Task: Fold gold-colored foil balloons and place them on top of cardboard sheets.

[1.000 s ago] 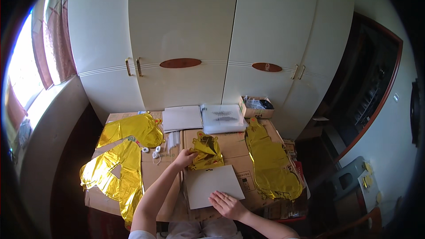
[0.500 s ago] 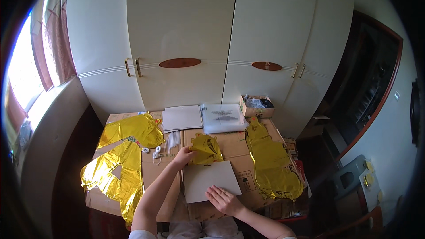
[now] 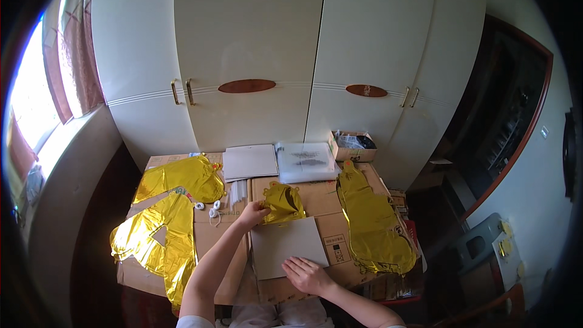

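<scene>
A flat gold foil balloon with small tabs on its edge lies mid-table. My left hand pinches its left side. The balloon's near end meets the far edge of a white card; whether it runs underneath cannot be seen. On the card's lower right part my right hand lies flat, its fingers stretched out. A larger gold foil balloon rests to the right. Two more, an upper foil balloon and a lower one with a hole, spread over the left side.
Cardboard covers the table. Farther back are a stack of white cards, a clear plastic pack and a small box of odds and ends. White straws and small white ribbon rolls lie left of centre. Tall cabinets stand behind.
The small foil balloon has creased and shifted slightly at its near end. The white card has turned a little and its far edge sits slightly higher. Both hands stay nearly in place.
</scene>
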### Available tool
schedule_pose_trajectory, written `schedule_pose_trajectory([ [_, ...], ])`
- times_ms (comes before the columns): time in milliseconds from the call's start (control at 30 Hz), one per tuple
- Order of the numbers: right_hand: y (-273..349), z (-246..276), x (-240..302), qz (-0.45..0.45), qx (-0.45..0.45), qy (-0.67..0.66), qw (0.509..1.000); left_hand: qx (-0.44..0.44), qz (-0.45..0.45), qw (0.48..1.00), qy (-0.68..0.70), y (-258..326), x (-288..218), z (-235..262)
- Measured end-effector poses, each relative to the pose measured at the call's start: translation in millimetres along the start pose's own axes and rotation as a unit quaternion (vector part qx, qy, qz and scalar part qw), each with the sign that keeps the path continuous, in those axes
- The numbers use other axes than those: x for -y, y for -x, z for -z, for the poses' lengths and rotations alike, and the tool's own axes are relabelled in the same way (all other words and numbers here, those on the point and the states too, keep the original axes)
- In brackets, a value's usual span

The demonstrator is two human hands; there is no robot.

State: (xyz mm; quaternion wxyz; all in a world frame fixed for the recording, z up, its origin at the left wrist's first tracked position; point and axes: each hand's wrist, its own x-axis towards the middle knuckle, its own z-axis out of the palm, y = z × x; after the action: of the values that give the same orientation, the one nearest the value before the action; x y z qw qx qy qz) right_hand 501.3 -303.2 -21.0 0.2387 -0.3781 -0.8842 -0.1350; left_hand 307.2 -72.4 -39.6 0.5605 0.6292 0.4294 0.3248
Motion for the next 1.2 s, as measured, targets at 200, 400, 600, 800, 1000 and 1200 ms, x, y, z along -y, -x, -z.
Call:
schedule_pose_trajectory([
  [200, -7, 6, 1, -0.01, 0.008, -0.02, 1.0, 0.004, 0.008, 0.995, -0.095, 2, -8, 6],
  [400, -7, 1, 1, -0.007, 0.018, -0.022, 1.0, 0.002, -0.019, 0.993, -0.116, -1, 3, 9],
  [600, -13, -1, 1, -0.04, 0.016, -0.07, 0.997, -0.019, -0.032, 0.988, -0.152, -6, 21, 16],
  [800, -22, -21, -35, -0.135, 0.036, -0.051, 0.989, -0.019, -0.009, 0.976, -0.218, 7, -7, 8],
  [1000, -16, -40, -39, -0.171, 0.067, -0.035, 0.982, -0.022, -0.036, 0.97, -0.241, 20, -12, 13],
  [1200, -15, -41, -36, -0.184, 0.074, -0.034, 0.98, -0.008, -0.026, 0.969, -0.247, 29, -25, 11],
])
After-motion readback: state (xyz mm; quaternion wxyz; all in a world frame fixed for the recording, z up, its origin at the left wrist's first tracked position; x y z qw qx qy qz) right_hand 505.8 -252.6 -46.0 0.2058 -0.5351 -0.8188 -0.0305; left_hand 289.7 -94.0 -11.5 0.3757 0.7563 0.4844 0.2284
